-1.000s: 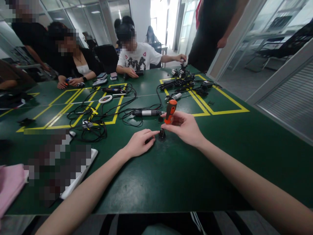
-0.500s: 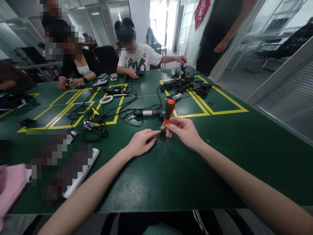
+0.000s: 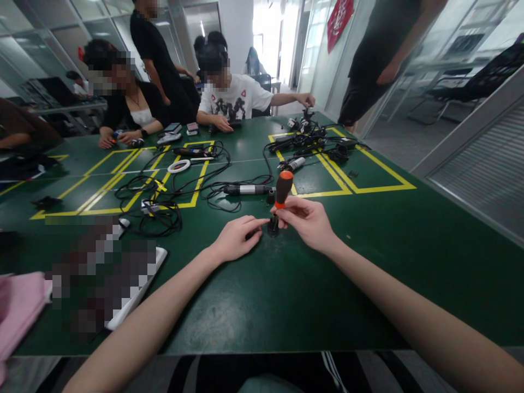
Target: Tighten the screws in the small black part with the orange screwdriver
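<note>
An orange and dark screwdriver (image 3: 284,188) stands nearly upright, its lower end over a small round black part (image 3: 273,226) on the green table (image 3: 229,311). My right hand (image 3: 309,221) is closed around the lower part of the screwdriver, fingertips close to the black part. Left of that part, my left hand (image 3: 239,237) rests on the table with its index finger stretched out to touch the part's edge. The thumb is apart from the index finger. A smaller black piece (image 3: 271,196) lies just behind the screwdriver.
Beyond my hands lie a black and silver tool (image 3: 248,189) with cables, a white ring (image 3: 179,166) and a tangle of black devices (image 3: 298,139). Two white-edged objects (image 3: 137,289) and pink cloth (image 3: 24,308) are at the left. People sit and stand around the far side.
The screwdriver has tilted slightly and sits a little lower, with my right hand still around it. My left hand is nearly unmoved. A standing person at the back left has moved right.
</note>
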### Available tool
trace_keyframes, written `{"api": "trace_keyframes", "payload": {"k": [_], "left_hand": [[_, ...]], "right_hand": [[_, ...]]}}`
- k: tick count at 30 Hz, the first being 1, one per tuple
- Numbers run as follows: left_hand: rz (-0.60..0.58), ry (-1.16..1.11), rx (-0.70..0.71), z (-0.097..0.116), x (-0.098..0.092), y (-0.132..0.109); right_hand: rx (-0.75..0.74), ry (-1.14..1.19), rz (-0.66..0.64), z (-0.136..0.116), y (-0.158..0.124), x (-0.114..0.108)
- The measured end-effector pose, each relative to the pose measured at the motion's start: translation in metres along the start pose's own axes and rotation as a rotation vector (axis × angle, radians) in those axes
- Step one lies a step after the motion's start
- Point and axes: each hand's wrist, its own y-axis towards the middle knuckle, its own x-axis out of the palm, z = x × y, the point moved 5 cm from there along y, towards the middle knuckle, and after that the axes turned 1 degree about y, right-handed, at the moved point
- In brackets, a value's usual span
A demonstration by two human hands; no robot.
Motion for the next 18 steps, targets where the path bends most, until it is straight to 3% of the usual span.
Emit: {"api": "trace_keyframes", "payload": {"k": [11,18], "left_hand": [[-0.001,0.016,0.001,0.0025,-0.0007,0.0011],[-0.003,0.041,0.0,0.0022,-0.0011,0.0013]], "right_hand": [[-0.024,0.119,-0.057,0.0061,-0.0015,0.0067],[-0.066,0.017,-0.052,0.0062,-0.0024,0.0054]]}}
